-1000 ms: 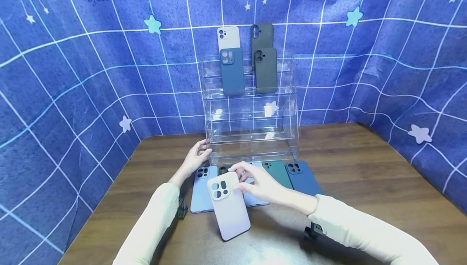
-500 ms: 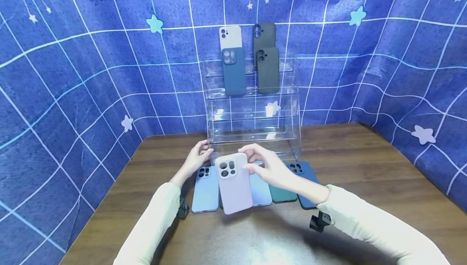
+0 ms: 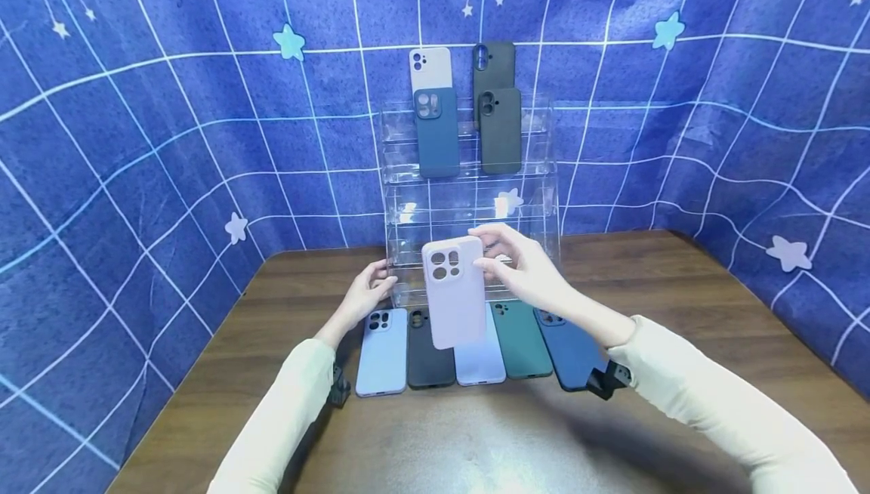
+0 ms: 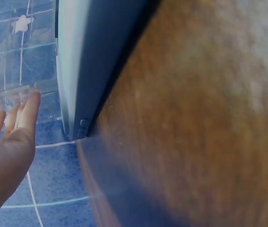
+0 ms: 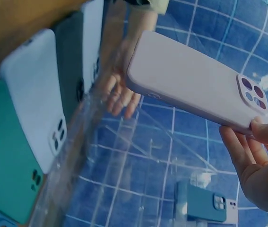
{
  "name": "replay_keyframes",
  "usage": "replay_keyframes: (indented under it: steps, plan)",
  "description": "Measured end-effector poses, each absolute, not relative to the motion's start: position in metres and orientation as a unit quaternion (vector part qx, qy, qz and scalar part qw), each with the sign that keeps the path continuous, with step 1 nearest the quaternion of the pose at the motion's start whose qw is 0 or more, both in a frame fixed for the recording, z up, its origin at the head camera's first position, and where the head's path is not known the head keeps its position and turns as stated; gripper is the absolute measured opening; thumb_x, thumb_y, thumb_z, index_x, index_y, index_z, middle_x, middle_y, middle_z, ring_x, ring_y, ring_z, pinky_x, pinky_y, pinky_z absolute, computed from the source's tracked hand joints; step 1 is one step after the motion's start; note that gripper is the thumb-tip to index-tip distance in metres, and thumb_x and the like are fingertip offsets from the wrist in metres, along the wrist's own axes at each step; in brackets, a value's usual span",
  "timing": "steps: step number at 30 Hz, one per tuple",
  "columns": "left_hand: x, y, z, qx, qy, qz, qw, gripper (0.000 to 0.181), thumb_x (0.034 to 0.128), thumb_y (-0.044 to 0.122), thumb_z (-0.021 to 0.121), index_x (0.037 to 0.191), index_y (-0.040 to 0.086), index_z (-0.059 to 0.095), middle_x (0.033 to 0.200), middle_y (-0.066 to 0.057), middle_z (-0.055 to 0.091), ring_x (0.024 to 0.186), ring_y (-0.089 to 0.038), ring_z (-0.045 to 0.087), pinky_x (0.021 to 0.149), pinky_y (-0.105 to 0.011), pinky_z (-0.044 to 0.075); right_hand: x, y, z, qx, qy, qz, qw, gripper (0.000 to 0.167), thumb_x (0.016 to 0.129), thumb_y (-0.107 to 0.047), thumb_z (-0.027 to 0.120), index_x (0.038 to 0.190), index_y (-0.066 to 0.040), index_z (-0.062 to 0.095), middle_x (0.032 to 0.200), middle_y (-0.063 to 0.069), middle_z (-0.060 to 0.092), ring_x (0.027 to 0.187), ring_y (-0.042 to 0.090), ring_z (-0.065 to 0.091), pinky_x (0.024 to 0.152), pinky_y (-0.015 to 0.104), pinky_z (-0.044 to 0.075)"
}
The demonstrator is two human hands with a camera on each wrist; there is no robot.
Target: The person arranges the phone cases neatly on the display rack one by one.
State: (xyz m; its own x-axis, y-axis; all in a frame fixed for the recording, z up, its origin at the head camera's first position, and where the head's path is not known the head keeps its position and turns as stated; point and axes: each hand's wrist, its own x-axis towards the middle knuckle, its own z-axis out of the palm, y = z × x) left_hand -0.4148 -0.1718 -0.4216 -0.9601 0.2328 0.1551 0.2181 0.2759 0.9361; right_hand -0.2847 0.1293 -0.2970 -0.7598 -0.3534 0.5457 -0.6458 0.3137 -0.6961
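Observation:
My right hand (image 3: 526,267) pinches a pale pink phone case (image 3: 457,305) by its upper right edge, thumb in front. The case is upright in front of the clear rack's (image 3: 469,252) lower tiers, camera cutouts up; the right wrist view shows the case (image 5: 185,75) and the hand (image 5: 261,165) gripping near its cutouts. At the rack's lower left side rests my left hand (image 3: 360,299), fingers loosely extended against the clear edge. In the left wrist view, the left hand (image 4: 11,146) is beside a light blue case (image 4: 96,56).
Before the rack lie a light blue case (image 3: 382,354), a black one (image 3: 430,358), another light blue one (image 3: 481,358), a green one (image 3: 522,339) and a dark blue one (image 3: 578,350). Upper tiers hold white (image 3: 435,67), blue (image 3: 437,139) and dark cases (image 3: 501,139). Patterned blue cloth hangs behind.
My right hand has raised the pink case from low over the table, up and to the right, and it is now more upright. The left hand has stayed at the rack's side.

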Motion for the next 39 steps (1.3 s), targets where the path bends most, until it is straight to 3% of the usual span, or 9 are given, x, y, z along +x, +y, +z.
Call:
replay_keyframes:
  steps: [3,13,22,33,39]
  plan:
    - [-0.417,-0.173,-0.423,0.141,0.802,0.581,0.004,0.059,0.0956,0.02,0.055,0.144,0.001,0.028,0.133,-0.028,0.046,0.12,-0.039,0.051,0.1,-0.043,0.047,-0.29,0.132,-0.288,0.304,-0.793,0.504,0.156,0.041,0.09,-0.009,0.062,0.129,-0.009,0.051,0.114,0.013,0.058,0.089,0.026,0.064,0.07,0.027,0.06]
    - [-0.416,-0.173,-0.424,0.136,0.811,0.569,0.001,0.057,0.0948,0.02,0.056,0.142,0.001,0.032,0.129,-0.025,0.05,0.115,-0.034,0.056,0.095,-0.035,0.052,-0.308,0.145,-0.269,0.292,-0.79,0.507,0.185,0.041,0.091,-0.009,0.061,0.13,-0.009,0.05,0.116,0.014,0.058,0.091,0.024,0.065,0.07,0.029,0.06]
    - [-0.403,-0.17,-0.406,0.141,0.796,0.589,0.022,0.056,0.0948,0.014,0.056,0.141,-0.006,0.031,0.131,-0.03,0.046,0.118,-0.042,0.051,0.098,-0.042,0.049,-0.324,0.163,-0.252,0.264,-0.79,0.504,0.229,0.041,0.091,-0.01,0.061,0.131,-0.007,0.05,0.109,0.015,0.056,0.086,0.007,0.062,0.071,0.023,0.059]
    - [-0.418,-0.174,-0.422,0.135,0.804,0.579,0.003,0.056,0.0947,0.02,0.057,0.14,-0.005,0.034,0.135,-0.027,0.046,0.12,-0.036,0.053,0.096,-0.035,0.051,-0.352,0.181,-0.235,0.224,-0.778,0.516,0.279,0.042,0.089,-0.006,0.061,0.129,-0.003,0.051,0.107,0.015,0.058,0.082,0.0,0.061,0.069,0.02,0.059]
    - [-0.417,-0.173,-0.423,0.132,0.805,0.578,0.003,0.054,0.0944,0.019,0.057,0.137,-0.007,0.037,0.132,-0.027,0.048,0.119,-0.036,0.053,0.094,-0.031,0.052,-0.37,0.187,-0.232,0.205,-0.774,0.52,0.299,0.041,0.089,-0.005,0.061,0.128,-0.002,0.051,0.104,0.015,0.058,0.08,0.001,0.06,0.071,0.025,0.06]
